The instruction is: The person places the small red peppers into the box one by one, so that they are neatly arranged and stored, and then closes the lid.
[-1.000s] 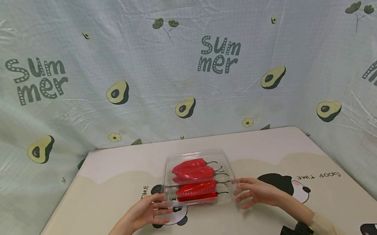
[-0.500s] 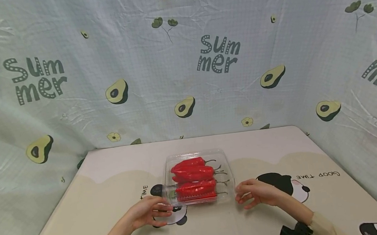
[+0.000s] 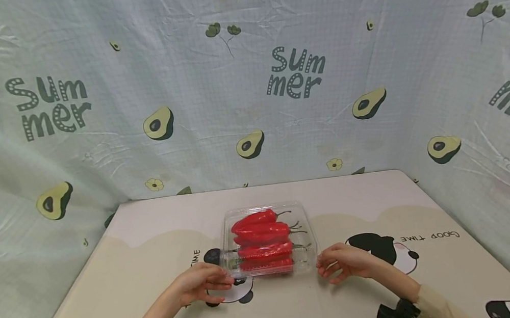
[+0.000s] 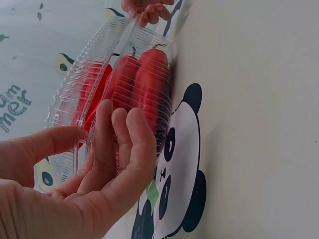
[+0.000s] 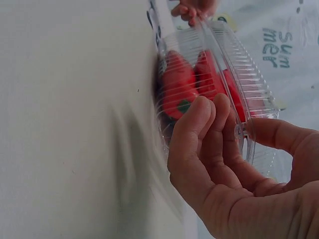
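A clear plastic clamshell box [image 3: 305,226] sits at the middle of the table, with several red peppers [image 3: 262,234] lying inside, stems to the right. Its lid lies over its base; I cannot tell whether the front edge is fully fastened. At the near left corner my left hand [image 3: 204,282] pinches the box's rim [image 4: 83,144], thumb on the lid side and fingers below. My right hand [image 3: 344,262] does the same at the near right corner, thumb and fingers about the rim tab [image 5: 240,130]. Ribbed side walls partly blur the peppers in both wrist views.
The table [image 3: 355,195] carries a pale cover printed with pandas and lettering. A light curtain [image 3: 201,82] with avocado prints stands behind it and along both sides. Dark wrist camera mounts [image 3: 398,313] sit on the forearms.
Fingers of both hands have drawn in from a spread pose to pinch the near corners. The ribbed front edge of the lid has come down, and the box remains in place.
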Available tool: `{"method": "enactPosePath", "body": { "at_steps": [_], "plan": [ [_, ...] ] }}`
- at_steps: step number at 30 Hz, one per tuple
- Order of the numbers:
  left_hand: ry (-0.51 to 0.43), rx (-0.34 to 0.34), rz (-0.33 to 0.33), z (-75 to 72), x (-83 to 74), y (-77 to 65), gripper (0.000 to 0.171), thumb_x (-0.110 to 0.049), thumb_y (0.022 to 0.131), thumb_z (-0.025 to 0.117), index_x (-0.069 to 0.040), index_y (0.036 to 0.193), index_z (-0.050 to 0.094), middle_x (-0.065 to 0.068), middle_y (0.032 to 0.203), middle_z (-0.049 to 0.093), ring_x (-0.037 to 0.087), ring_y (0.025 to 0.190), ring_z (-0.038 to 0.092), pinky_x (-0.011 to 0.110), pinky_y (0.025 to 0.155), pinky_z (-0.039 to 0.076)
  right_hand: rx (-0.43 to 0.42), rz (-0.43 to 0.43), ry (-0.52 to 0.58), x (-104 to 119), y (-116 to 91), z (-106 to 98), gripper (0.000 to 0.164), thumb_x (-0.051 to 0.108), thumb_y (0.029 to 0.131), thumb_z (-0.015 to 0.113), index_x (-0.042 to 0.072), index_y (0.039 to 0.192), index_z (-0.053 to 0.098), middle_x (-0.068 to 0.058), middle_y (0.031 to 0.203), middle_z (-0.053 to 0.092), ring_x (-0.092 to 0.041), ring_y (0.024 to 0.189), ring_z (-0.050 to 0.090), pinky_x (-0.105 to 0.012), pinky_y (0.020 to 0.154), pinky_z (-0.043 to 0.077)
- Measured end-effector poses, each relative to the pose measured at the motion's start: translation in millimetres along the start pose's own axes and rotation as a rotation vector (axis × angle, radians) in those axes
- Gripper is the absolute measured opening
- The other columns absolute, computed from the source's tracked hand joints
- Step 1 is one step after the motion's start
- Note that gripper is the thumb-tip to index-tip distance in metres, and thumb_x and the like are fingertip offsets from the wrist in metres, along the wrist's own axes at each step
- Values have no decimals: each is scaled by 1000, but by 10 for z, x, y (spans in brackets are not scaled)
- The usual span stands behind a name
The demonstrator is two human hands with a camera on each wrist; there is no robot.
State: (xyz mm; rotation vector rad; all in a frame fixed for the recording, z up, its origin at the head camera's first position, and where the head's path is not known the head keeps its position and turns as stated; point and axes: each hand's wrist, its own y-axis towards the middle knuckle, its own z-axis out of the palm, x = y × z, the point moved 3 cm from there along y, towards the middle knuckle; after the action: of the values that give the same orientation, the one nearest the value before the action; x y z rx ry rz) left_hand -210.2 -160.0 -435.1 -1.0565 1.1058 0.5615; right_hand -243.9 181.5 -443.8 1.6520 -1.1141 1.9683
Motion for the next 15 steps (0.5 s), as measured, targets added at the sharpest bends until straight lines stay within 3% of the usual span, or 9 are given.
{"method": "enactPosePath", "body": {
  "at_steps": [15],
  "plan": [
    [-1, 10, 3, 0, -18, -4, 25, -18, 89, 51, 0, 95, 67, -1, 83, 70, 10, 79, 64, 38, 72, 53, 30, 21, 14, -5, 23, 18, 25, 19, 91, 43, 10, 80, 64, 5, 72, 65, -6, 66, 61, -24, 59, 53]
  ]
}}
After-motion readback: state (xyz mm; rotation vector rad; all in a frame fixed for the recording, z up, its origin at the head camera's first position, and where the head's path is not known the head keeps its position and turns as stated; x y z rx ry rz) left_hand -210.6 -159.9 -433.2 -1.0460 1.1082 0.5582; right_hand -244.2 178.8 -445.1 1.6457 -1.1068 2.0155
